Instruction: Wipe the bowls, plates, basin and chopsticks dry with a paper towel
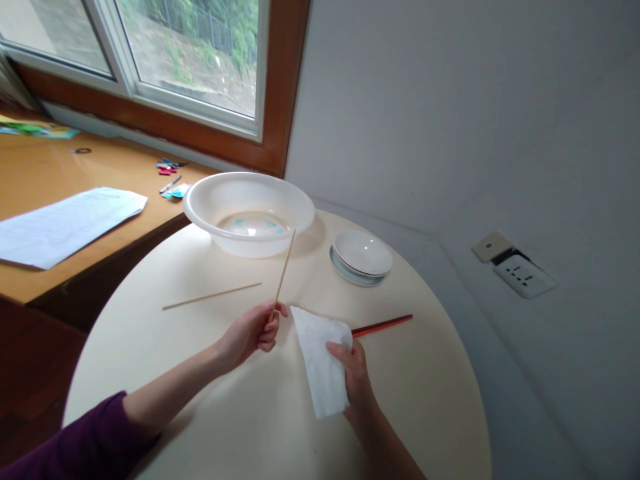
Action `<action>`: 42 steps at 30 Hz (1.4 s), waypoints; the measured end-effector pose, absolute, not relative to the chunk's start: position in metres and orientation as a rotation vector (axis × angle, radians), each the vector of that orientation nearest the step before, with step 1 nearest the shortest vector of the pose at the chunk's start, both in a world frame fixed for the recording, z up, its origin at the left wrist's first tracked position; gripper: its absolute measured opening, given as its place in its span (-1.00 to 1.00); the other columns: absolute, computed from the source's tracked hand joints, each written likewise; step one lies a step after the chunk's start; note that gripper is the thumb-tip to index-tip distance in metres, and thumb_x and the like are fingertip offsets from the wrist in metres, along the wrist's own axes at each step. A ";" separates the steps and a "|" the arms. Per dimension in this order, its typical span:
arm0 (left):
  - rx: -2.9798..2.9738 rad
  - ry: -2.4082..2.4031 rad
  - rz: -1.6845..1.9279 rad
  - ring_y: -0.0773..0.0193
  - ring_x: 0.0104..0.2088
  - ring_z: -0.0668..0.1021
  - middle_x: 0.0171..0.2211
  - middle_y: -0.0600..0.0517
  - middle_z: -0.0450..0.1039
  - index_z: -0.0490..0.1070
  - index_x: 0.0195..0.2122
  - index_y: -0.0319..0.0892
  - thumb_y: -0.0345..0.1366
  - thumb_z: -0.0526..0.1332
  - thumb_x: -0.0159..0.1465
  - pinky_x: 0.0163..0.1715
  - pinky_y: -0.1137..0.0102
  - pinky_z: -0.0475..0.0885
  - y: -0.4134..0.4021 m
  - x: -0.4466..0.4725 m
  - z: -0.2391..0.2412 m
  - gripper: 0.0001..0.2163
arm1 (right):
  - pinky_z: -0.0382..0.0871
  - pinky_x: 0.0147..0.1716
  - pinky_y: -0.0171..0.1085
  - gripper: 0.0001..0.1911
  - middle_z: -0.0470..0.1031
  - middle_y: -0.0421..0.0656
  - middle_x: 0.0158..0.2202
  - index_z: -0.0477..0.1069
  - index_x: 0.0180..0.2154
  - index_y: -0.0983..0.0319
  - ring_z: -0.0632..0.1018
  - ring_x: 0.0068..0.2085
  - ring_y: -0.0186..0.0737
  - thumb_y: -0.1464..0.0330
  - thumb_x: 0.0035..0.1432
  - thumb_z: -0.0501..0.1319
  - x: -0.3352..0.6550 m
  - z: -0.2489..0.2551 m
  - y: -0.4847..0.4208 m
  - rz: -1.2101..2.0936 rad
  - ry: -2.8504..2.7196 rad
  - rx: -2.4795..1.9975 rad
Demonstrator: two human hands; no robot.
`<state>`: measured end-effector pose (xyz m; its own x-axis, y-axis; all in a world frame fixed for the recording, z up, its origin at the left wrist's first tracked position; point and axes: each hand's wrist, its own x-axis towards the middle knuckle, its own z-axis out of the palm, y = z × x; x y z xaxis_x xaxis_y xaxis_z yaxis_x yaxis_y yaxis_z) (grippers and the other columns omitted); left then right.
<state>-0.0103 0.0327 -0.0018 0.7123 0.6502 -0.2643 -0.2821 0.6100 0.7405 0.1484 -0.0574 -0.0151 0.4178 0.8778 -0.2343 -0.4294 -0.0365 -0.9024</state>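
My left hand (253,333) is closed in a pinch on the lower end of a pale wooden chopstick (285,270), which slants up toward the white plastic basin (215,200). My right hand (356,373) grips a white paper towel (320,363) that hangs over its fingers, just right of the left hand. A second pale chopstick (213,296) lies flat on the round cream table (430,400), left of my hands. A red and black chopstick (385,325) lies on the table, partly behind the towel.
Two stacked small white dishes (363,257) sit right of the basin. A wooden desk (40,173) at the left carries a sheet of paper (60,223), a pen and small coloured items (170,177). A wall socket (523,273) is at the right.
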 end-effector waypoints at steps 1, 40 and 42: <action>0.745 0.554 0.580 0.50 -0.66 0.01 -0.63 0.20 -0.06 0.32 -0.42 -0.24 -0.14 0.13 0.13 -0.67 0.53 -0.07 0.032 -0.010 -0.002 -0.77 | 0.21 -0.69 -0.38 -0.80 0.38 -0.22 -0.67 0.42 -0.58 0.30 0.34 -0.66 -0.34 0.32 -0.31 0.33 0.148 -0.016 -0.057 1.077 -0.470 -1.198; 1.490 0.625 0.302 0.47 -0.71 0.18 -0.78 0.18 0.13 0.26 -0.64 -0.21 -0.45 -0.05 -0.12 -0.68 0.53 0.08 0.008 -0.002 -0.013 -0.88 | 0.41 -0.25 -0.18 -0.88 0.56 -0.15 -0.39 0.55 -0.41 0.19 0.52 -0.36 -0.16 0.40 -0.03 0.23 0.140 -0.025 -0.053 0.906 -1.148 -1.215; 1.535 0.608 0.280 0.47 -0.71 0.17 -0.79 0.19 0.13 0.27 -0.61 -0.21 -0.44 -0.06 -0.10 -0.68 0.53 0.09 0.008 -0.002 -0.011 -0.86 | 0.42 -0.26 -0.21 -0.88 0.56 -0.14 -0.41 0.55 -0.44 0.20 0.53 -0.36 -0.18 0.42 -0.02 0.22 0.142 -0.030 -0.053 0.884 -1.226 -1.203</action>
